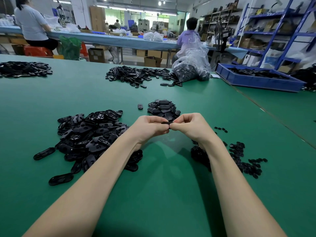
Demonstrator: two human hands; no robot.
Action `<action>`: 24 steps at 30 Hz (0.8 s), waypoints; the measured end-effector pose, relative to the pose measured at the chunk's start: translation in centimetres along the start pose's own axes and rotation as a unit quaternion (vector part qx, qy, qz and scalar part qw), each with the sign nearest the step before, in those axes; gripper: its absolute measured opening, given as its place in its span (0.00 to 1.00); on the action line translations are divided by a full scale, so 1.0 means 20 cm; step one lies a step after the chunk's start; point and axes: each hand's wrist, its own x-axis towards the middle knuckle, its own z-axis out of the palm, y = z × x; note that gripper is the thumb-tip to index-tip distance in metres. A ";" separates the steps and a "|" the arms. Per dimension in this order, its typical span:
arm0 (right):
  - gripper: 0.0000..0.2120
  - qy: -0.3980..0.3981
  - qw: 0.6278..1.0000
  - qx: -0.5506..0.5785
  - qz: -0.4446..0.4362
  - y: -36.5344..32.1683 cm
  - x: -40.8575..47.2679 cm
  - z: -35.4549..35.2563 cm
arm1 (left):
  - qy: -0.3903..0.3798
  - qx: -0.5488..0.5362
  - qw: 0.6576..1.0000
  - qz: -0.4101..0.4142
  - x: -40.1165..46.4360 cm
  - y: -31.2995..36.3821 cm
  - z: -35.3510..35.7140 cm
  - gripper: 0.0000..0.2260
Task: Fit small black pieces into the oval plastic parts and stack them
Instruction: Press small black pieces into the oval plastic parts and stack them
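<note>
At the far left edge of a green work table (85, 93), a flat heap of black plastic parts (24, 68) is lying beyond reach, while nearer the worker a large loose pile of black oval plastic parts (89, 139) is spreading under and beside the left forearm, with two single oval parts (44, 153) lying apart at its near left edge. In the middle of the frame, the worker's left hand (150, 129) and right hand (189, 126) are meeting fingertip to fingertip above the table, both with fingers curled, pinching between them one black oval plastic part (167, 123) seen edge-on; whether a small piece is already seated in it cannot be told. Just behind the hands, a neat stack of finished oval parts (163, 108) is standing on the green surface, with one lone black part (140, 106) lying just to its left. Farther back, another scattered heap of black parts (140, 76) is lying against a clear plastic bag of dark parts (191, 65). To the right of the right forearm, a scatter of small black pieces (242, 159) is trailing across the table. At the far right, a shallow blue plastic crate (256, 79) is holding more black parts. In the background, two seated people, one at the left (32, 23) and one near the centre (188, 36), are facing away at a long blue-topped bench (102, 39), beside blue metal shelving (277, 31).
</note>
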 end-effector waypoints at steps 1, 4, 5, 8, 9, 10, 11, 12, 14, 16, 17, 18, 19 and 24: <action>0.07 0.003 1.000 -0.005 0.000 0.00 0.00 0.00 | 0.004 0.008 1.000 0.002 0.00 0.00 0.00 0.06; 0.08 0.012 1.000 -0.014 -0.002 0.01 0.01 0.02 | 0.021 0.033 0.999 0.008 0.00 -0.01 0.02 0.06; 0.08 0.015 1.000 -0.017 -0.002 0.01 0.01 0.02 | 0.026 0.042 0.999 0.009 0.00 -0.01 0.02 0.06; 0.09 0.028 1.000 -0.005 -0.004 0.02 0.01 0.04 | 0.032 0.060 0.997 0.028 -0.01 -0.01 0.03 0.06; 0.08 0.029 0.999 0.021 -0.003 0.02 0.01 0.04 | 0.029 0.064 0.997 0.044 -0.01 -0.01 0.02 0.06; 0.08 0.025 0.998 0.054 0.002 0.03 0.01 0.04 | 0.024 0.080 0.994 0.064 -0.01 -0.01 0.01 0.06; 0.06 0.016 0.996 0.088 0.012 0.03 0.01 0.02 | 0.020 0.111 0.990 0.086 -0.01 0.00 0.01 0.07; 0.05 0.007 0.993 0.111 0.027 0.03 0.00 0.01 | 0.019 0.152 0.982 0.108 -0.01 0.00 0.00 0.08; 0.05 -0.006 0.991 0.124 0.057 0.03 -0.01 -0.02 | 0.033 0.250 0.955 0.158 0.00 0.00 -0.02 0.08; 0.09 -0.008 0.991 0.112 0.074 0.04 -0.01 -0.04 | 0.065 0.362 0.905 0.215 0.02 0.00 -0.02 0.07; 0.10 -0.003 0.991 0.107 0.081 0.05 -0.01 -0.05 | 0.081 0.405 0.879 0.237 0.05 -0.01 -0.02 0.07; 0.10 0.003 0.991 0.102 0.087 0.05 0.00 -0.05 | 0.097 0.432 0.861 0.250 0.07 -0.01 -0.03 0.07; 0.10 0.009 0.991 0.098 0.092 0.06 0.00 -0.06 | 0.113 0.449 0.849 0.254 0.11 -0.02 -0.03 0.07; 0.05 -0.016 0.994 0.070 0.084 0.08 0.00 -0.03 | 0.172 0.467 0.841 0.213 0.33 0.01 -0.02 0.07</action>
